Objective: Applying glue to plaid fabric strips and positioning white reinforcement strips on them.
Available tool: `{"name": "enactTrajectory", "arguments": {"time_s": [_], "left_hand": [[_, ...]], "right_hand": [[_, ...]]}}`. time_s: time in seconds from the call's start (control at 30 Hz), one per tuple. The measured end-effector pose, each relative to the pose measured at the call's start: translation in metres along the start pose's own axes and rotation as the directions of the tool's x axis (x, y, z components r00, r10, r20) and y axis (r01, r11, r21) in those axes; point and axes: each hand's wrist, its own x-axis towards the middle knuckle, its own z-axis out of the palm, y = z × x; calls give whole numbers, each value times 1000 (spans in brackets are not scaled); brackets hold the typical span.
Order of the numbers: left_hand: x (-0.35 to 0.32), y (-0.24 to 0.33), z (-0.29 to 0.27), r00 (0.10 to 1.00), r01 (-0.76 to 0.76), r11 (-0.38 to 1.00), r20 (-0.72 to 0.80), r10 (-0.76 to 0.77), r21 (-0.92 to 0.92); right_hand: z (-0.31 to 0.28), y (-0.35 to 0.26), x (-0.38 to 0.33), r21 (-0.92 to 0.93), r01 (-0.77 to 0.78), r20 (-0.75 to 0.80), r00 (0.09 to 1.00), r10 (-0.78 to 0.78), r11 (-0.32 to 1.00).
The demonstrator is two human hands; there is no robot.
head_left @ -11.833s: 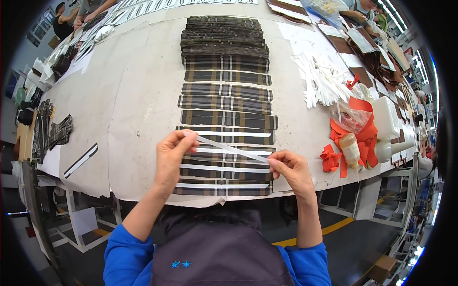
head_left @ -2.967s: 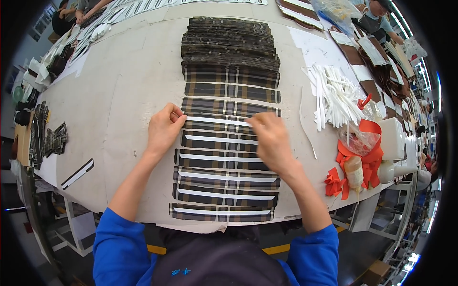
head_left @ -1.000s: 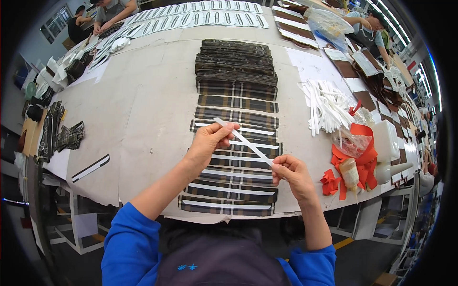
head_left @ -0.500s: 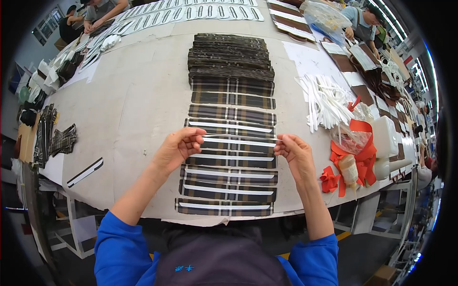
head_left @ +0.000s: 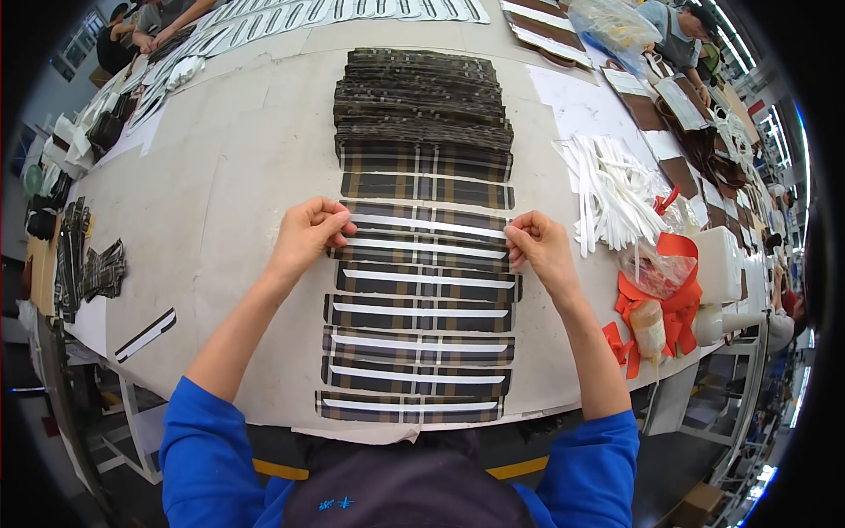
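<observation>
Head view: left hand and right hand each pinch one end of a white strip, stretched across a plaid piece just nearer than the dark stack. Laying-down seems underway (contact unclear); pressing it flat and centred comes next.

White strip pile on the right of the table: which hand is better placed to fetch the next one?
Right. The right hand holds the end of the white strip nearest the strip pile; the left hand pinches the far end, across the plaid pieces.

Pale worktable: plaid pieces, white strips.
</observation>
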Motion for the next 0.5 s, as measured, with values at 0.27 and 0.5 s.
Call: {"name": "enactTrajectory", "arguments": {"time_s": [0.27,0.5], "left_hand": [[4,2,-4,999,18,999,-43,-16,47],[13,2,3,985,-52,968,-148,91,247]], "right_hand": [[-7,2,6,-23,134,69,989,-133,991],[-13,-1,13,0,-30,61,998,30,1000]]}}
